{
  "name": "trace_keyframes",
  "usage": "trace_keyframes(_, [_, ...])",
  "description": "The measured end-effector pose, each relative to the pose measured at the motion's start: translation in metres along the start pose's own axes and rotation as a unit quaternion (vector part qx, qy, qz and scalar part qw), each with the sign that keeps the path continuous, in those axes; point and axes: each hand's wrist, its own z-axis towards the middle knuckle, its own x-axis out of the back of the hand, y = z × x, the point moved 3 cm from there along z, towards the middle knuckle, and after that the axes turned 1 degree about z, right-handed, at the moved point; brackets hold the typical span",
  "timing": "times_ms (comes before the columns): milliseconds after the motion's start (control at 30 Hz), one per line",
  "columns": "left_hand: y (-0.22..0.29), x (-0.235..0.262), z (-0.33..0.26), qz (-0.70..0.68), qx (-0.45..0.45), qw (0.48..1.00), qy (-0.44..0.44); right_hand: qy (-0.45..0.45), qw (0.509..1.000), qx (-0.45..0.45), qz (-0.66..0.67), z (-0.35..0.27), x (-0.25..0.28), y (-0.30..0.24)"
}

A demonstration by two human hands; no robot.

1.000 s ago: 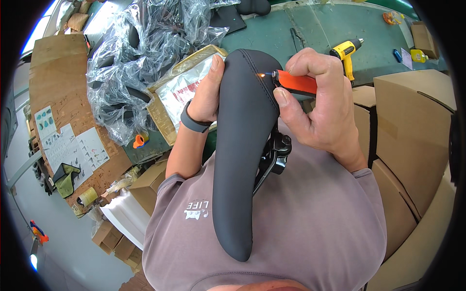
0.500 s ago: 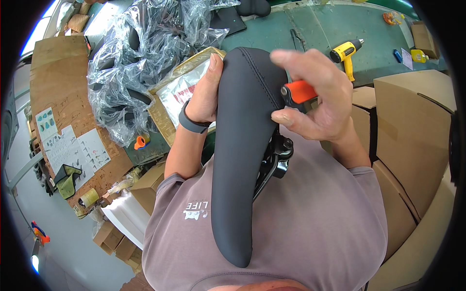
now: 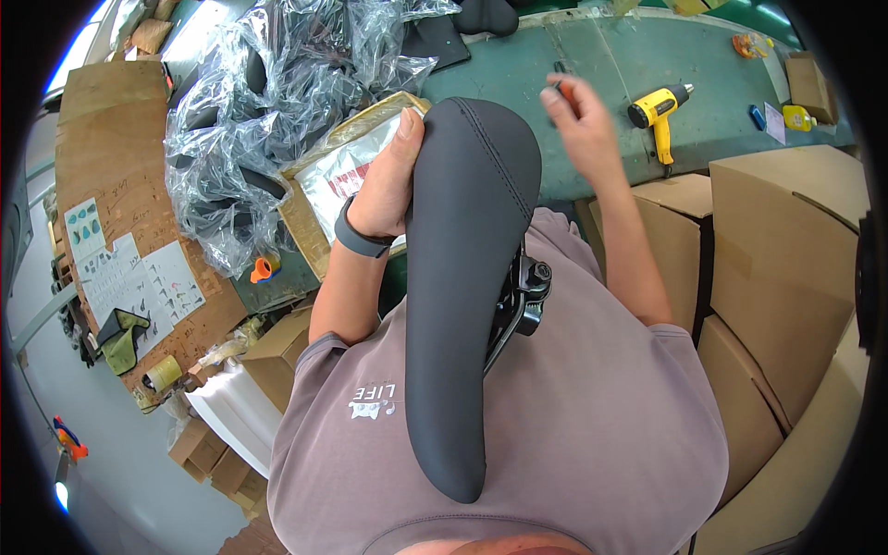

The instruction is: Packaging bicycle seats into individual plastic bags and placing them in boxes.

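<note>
A black bicycle saddle (image 3: 462, 277) stands upright before my chest, its narrow nose pointing down toward me. My left hand (image 3: 393, 180) grips its wide end from the left side, thumb up along the edge. Behind the cover, the black metal rails and clamp (image 3: 532, 282) show at the right. Over the green bench, away from the saddle, my right hand (image 3: 585, 125) has its fingers curled and pinched. A small dark thing (image 3: 559, 72) shows at those fingertips; its kind is hard to make out. The orange-handled tool is out of sight.
A yellow heat gun (image 3: 659, 116) lies on the green bench (image 3: 518, 74) to the right. Clear plastic bags (image 3: 268, 120) with black parts pile up at the left, beside a tray holding a silver packet (image 3: 338, 180). Cardboard boxes (image 3: 786, 277) stand close at my right.
My right hand has left the saddle and moved away over the bench. The orange-handled tool it held no longer shows. The saddle has shifted slightly, still in my left hand.
</note>
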Motion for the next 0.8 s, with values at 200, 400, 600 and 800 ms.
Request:
trace_keyframes(200, [0.020, -0.008, -0.013, 0.062, 0.003, 0.997, 0.046, -0.077, 0.994, -0.059, -0.048, 0.007, -0.048, 0.177])
trace_keyframes(400, [0.017, 0.031, -0.007, 0.350, -0.173, 0.903, 0.178, -0.289, 0.801, -0.339, 0.399, -0.041, -0.052, 0.009])
trace_keyframes(600, [-0.076, 0.105, 0.058, 0.347, -0.313, 0.814, 0.345, -0.383, 0.626, -0.446, 0.512, -0.083, -0.038, 0.047])
trace_keyframes(800, [-0.257, 0.254, 0.066, 0.587, -0.030, 0.713, 0.383, -0.193, 0.913, -0.171, -0.316, -0.094, -0.005, 0.152])
